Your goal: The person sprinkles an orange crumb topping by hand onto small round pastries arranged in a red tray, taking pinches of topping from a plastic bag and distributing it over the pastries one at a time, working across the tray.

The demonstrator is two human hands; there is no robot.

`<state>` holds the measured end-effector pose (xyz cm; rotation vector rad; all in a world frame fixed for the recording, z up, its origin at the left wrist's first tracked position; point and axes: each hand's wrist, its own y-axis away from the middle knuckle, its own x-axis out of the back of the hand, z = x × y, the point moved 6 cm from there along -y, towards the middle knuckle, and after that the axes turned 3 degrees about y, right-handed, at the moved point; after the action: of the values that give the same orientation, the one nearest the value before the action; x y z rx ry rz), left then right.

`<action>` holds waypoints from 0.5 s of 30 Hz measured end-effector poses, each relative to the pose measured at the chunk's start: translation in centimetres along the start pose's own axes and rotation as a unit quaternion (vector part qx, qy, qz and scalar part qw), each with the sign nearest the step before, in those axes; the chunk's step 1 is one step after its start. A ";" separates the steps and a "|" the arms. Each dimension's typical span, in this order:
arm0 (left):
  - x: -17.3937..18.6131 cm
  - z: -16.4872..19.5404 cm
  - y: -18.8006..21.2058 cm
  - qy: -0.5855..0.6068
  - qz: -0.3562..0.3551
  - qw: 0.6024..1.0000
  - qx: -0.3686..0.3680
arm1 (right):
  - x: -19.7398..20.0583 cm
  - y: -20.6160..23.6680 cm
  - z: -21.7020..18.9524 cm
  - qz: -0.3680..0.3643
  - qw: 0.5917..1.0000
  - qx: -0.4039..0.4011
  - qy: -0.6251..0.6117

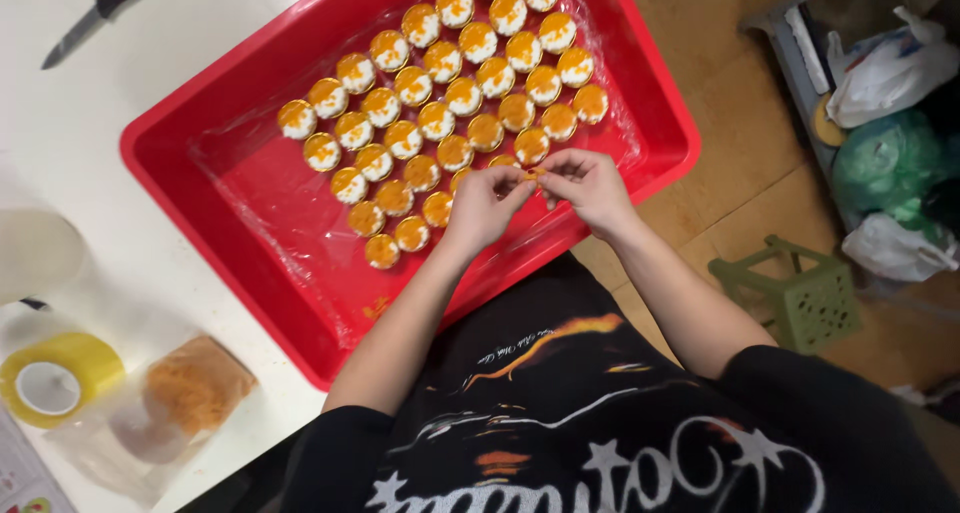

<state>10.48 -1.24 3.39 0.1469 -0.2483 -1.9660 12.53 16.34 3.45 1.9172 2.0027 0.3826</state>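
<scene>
A red plastic tray point(200, 188) lined with clear film sits on the white table and holds several rows of small round cakes point(440, 93) topped with orange shreds. My left hand point(485, 205) and my right hand point(588, 185) meet over the tray's near right part, fingertips pinched together on a small tuft of orange shreds point(533, 174). Both hands hover just above the nearest cakes at the row's end.
A clear bag of orange-brown floss point(190, 388) and a yellow tape roll point(55, 378) lie at the table's front left. A black-handled knife point(95, 15) rests at the far left. A green stool point(800, 293) and filled bags point(890, 133) stand on the floor to the right.
</scene>
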 end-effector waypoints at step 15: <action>-3.4 1.0 -11.9 0.016 0.061 0.997 0.037 | 8.0 -11.3 -1.7 -0.077 0.997 -0.022 0.011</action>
<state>0.96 6.55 1.47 0.2070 -0.3023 -1.8319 1.32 23.83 -0.24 1.7250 2.1214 0.4056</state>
